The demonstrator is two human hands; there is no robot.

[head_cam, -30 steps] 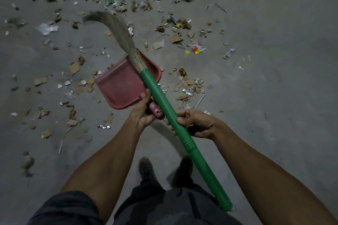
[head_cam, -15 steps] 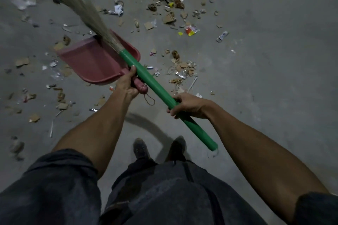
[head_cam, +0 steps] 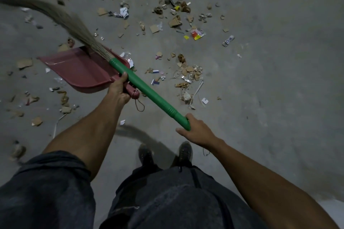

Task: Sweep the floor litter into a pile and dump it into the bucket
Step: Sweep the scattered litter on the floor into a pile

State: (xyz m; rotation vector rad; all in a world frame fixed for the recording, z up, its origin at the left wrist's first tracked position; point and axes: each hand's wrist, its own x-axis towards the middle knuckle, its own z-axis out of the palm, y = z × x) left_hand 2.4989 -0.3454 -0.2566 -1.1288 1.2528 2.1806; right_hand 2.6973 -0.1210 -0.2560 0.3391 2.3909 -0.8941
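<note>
Head view: the right hand [head_cam: 198,132] has slid from mid-shaft to the butt end of the green plastic-handled grass broom [head_cam: 147,90], fingers curled round it, and the bristles have swung farther left. The left hand [head_cam: 119,90] grips the pink plastic dustpan [head_cam: 78,69], held above the grey concrete floor [head_cam: 279,98]. Scattered cardboard and wrapper litter [head_cam: 188,74] lies unpiled ahead; sweeping looks barely begun. Bare floor opens rightward. No bucket shows.
</note>
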